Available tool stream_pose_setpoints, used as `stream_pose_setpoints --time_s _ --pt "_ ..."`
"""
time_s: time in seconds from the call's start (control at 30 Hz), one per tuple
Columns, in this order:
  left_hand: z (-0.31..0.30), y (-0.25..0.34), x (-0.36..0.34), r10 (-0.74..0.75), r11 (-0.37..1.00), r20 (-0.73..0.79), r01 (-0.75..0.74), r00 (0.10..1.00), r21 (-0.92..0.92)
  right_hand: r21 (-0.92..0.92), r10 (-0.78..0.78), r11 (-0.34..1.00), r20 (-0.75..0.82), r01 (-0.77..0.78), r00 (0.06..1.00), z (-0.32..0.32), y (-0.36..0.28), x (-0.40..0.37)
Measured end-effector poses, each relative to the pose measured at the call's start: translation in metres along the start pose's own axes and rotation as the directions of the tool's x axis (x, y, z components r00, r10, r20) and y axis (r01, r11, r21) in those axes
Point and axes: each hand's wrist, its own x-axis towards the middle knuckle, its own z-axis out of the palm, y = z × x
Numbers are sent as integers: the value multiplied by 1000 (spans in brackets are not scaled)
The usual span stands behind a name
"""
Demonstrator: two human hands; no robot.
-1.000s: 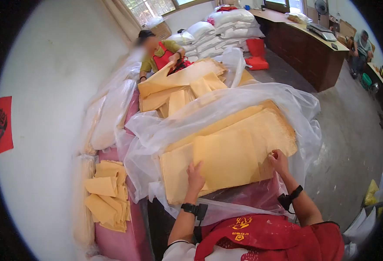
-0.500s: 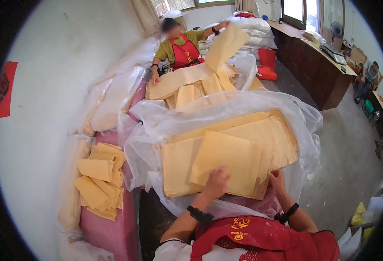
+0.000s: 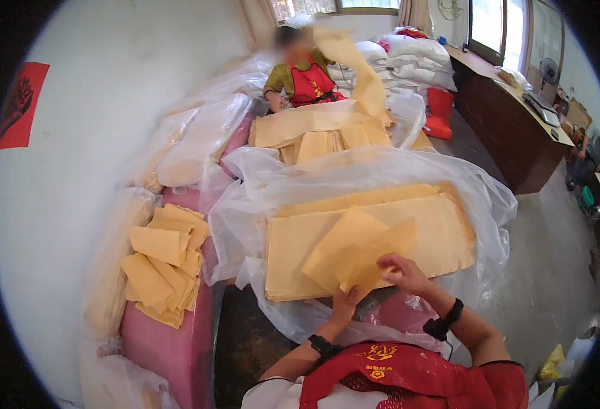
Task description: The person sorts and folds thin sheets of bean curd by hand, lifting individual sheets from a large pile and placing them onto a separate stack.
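Note:
A stack of large yellow sheets lies on clear plastic in front of me. Over it is a loose yellow sheet, partly folded and lifted near my hands. My left hand is closed on the lower edge of this sheet at the front of the stack. Just right of it, my right hand is raised over the sheet's right part, its fingers bent and close together; whether they grip the sheet is unclear. Folded yellow pieces are piled on the pink surface to the left.
Across from me a person in a red apron lifts a long yellow sheet over a second stack. Clear plastic surrounds my stack. Plastic-wrapped bundles line the left wall. A brown counter stands at right.
My right hand has moved left and up over the loose sheet, whose right part is now folded and lifted. My left hand has shifted down to its edge. The view has shifted slightly.

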Motion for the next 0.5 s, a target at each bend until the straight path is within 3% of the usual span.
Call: stream_pose_setpoints --time_s 0.03,0.07,0.1,0.17,0.2,0.27,0.33,0.4,0.47,0.5 --pt "-3 5 -2 -116 989 -103 106 988 -104 3 -6 1000 9 6 1000 -3 -5 10" --pt "-7 13 -4 -240 956 -189 197 952 -217 -457 -257 845 108 278 960 -7 -9 19" --pt "-9 16 -5 -244 955 -193 202 950 -215 -765 -413 430 306 479 858 -8 -10 23" --pt "-14 19 -11 -378 746 -53 269 924 -610 -776 -368 365 388 515 845 -4 14 34" --pt "-16 14 -12 -380 745 -59 267 923 -611 -784 -321 290 461 549 828 -3 26 41" --pt "-21 -1 -13 -451 746 -8 372 893 -552 -777 -314 249 500 578 807 2 46 48" --pt "-25 -20 -14 -450 800 -65 370 891 -473 -767 -307 201 541 609 783 7 50 53" --pt "-36 -18 -18 -461 837 -114 389 880 -384 -729 -362 296 513 617 779 15 49 49" --pt "-60 0 -18 -144 988 -444 157 885 -6 -754 -338 253 518 606 786 21 47 45" --pt "-75 30 -15 -152 986 -438 166 886 -7 -782 -316 201 518 590 795 25 46 43"
